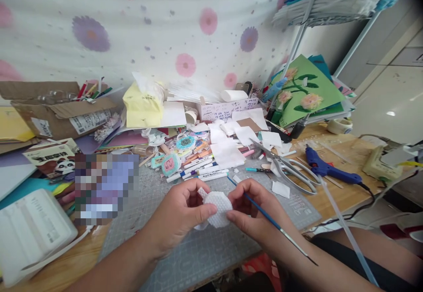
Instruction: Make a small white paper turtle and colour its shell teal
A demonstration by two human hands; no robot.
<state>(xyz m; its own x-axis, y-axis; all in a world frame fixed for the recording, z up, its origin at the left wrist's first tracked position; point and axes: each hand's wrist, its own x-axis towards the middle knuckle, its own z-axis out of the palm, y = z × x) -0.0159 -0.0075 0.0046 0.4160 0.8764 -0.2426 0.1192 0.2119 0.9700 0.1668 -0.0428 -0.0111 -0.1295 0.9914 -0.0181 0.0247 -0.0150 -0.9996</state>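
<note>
While the left hand (183,210) and right hand (254,208) pinch one white textured disc (218,208) at lower centre, flat face toward the camera, one slim blue paintbrush (265,214) runs upper left to lower right across the right hand; beyond, grey cutting mat (143,190) lies bare at centre left, one pair of silver scissors (276,157) at right.

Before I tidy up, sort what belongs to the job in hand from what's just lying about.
In hand:
white textured disc, held by the left hand, with the right hand at its edge
blue-handled brush, in the right hand

Apparently just lying about, since neither hand touches them:
scissors
blue glue gun
white markers
yellow tissue pack
</note>
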